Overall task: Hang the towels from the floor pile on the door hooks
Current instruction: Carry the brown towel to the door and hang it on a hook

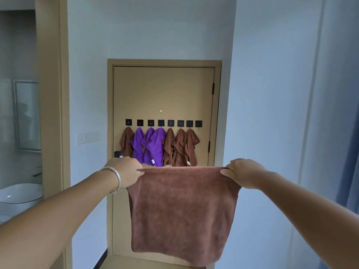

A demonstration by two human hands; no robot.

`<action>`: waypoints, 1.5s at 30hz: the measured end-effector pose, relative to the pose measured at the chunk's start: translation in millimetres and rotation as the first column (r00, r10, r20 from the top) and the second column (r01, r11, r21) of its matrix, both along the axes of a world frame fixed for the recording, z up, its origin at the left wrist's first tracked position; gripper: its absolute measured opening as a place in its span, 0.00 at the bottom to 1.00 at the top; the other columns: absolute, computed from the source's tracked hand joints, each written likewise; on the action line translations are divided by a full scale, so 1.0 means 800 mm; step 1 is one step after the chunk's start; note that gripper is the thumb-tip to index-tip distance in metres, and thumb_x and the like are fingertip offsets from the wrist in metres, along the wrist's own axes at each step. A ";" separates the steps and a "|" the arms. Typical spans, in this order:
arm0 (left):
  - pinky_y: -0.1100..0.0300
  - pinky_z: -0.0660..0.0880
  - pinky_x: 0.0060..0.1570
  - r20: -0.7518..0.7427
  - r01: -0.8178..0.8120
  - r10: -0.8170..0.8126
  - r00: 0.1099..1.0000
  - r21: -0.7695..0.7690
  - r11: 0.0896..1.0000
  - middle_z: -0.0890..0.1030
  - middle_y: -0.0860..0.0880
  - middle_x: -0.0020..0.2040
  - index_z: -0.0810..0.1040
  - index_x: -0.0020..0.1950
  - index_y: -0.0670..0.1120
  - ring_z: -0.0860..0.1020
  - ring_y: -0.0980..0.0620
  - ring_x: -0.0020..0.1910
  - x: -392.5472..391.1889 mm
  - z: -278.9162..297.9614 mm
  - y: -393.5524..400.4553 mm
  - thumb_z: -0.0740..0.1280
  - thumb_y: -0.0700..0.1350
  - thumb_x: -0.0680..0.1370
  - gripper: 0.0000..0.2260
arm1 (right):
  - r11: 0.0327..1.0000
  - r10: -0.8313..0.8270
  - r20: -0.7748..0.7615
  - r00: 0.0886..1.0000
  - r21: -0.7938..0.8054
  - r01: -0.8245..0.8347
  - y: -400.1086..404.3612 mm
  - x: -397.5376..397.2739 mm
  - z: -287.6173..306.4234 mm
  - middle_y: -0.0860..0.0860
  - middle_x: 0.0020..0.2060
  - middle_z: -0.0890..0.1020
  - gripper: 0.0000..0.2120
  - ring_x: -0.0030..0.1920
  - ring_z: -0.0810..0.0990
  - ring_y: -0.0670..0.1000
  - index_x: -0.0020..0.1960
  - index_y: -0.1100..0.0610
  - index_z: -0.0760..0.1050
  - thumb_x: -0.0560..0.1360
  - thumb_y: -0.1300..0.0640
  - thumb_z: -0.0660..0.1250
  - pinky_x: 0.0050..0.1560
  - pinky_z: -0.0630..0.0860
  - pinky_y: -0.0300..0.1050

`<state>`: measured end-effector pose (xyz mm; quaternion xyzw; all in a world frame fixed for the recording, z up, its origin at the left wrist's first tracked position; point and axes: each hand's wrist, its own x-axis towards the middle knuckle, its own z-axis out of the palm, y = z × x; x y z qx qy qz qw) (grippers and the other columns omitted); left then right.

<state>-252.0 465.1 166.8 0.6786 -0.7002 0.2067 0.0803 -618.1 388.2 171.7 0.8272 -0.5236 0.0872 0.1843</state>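
Our two bare forearms reach in from the bottom corners, stretching a brown towel (182, 214) flat in front of the door (163, 90). Our left hand (126, 171), a silver bangle (114, 179) on its wrist, pinches the towel's upper left corner; our right hand (244, 172) has its fingers curled round the upper right corner. The top edge runs taut and level between the two hands, and the cloth hangs free below them, covering the lower middle of the door.

On the door, just below a small brass peephole (160, 111), we see a row of eight black square hooks (161, 123). Seven carry towels: a brown one (126, 142) at the door's left end, three purple towels (153, 146) next to it, then three more brown towels (181, 147). The last hook (198, 124), nearest the door's hinge side, is bare.

Left of the door, a white wall switch plate (88, 137) sits on the wall. Farther left of the door, a tan door frame (58, 113) opens onto a room with a mirror (27, 115) and a white basin (19, 193). Well to the right of the door hangs a blue curtain (349, 171).
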 end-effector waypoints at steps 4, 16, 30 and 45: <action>0.59 0.64 0.35 0.014 -0.007 0.006 1.000 0.024 1.000 0.75 0.53 0.38 0.74 0.41 0.51 0.73 0.53 0.39 0.021 -0.011 -0.053 0.54 0.53 0.82 0.15 | 0.999 -0.028 0.019 0.999 0.038 0.027 -0.055 0.025 -0.011 0.48 0.43 0.78 0.26 0.46 0.77 0.50 0.48 0.51 0.77 0.80 0.36 0.45 0.50 0.74 0.45; 0.58 0.68 0.38 0.015 -0.066 0.066 0.998 0.061 0.996 0.76 0.52 0.39 0.72 0.38 0.51 0.75 0.52 0.41 0.049 -0.003 -0.260 0.54 0.54 0.82 0.16 | 0.999 0.025 0.087 0.996 0.030 -0.027 -0.299 0.065 -0.015 0.51 0.38 0.78 0.26 0.39 0.77 0.50 0.40 0.54 0.73 0.80 0.37 0.47 0.42 0.75 0.45; 0.59 0.66 0.35 0.038 -0.066 0.063 0.997 0.094 0.993 0.75 0.53 0.37 0.72 0.37 0.51 0.75 0.53 0.38 0.065 -0.011 -0.493 0.54 0.52 0.82 0.16 | 0.998 0.021 0.091 0.996 0.053 -0.025 -0.552 0.086 -0.034 0.48 0.37 0.79 0.25 0.38 0.78 0.47 0.44 0.50 0.75 0.80 0.36 0.46 0.44 0.78 0.45; 0.54 0.75 0.43 -0.096 0.148 -0.143 0.985 0.043 0.988 0.72 0.54 0.34 0.70 0.35 0.52 0.74 0.52 0.37 0.134 0.006 -0.759 0.56 0.52 0.82 0.16 | 0.976 -0.219 0.051 0.974 0.016 0.219 -0.726 0.138 0.007 0.45 0.36 0.75 0.20 0.37 0.73 0.45 0.43 0.47 0.72 0.80 0.38 0.48 0.34 0.66 0.40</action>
